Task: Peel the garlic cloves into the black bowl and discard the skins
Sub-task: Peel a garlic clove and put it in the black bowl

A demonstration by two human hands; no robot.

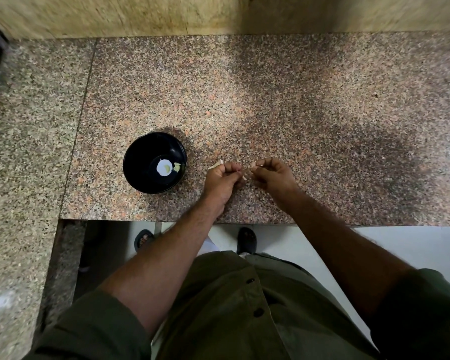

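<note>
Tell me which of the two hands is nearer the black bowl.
The left hand. It works just right of the black bowl, while the right hand sits farther right. Both pinch pale garlic bits above the granite counter.

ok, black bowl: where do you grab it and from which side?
Grip the black bowl by its rim, on the right edge nearest the left hand, coming from above with the thumb inside the wall and the fingers outside. It sits upright and open on the granite counter; the rim is exposed all round, and the peeled cloves lie low at the bottom.
</note>
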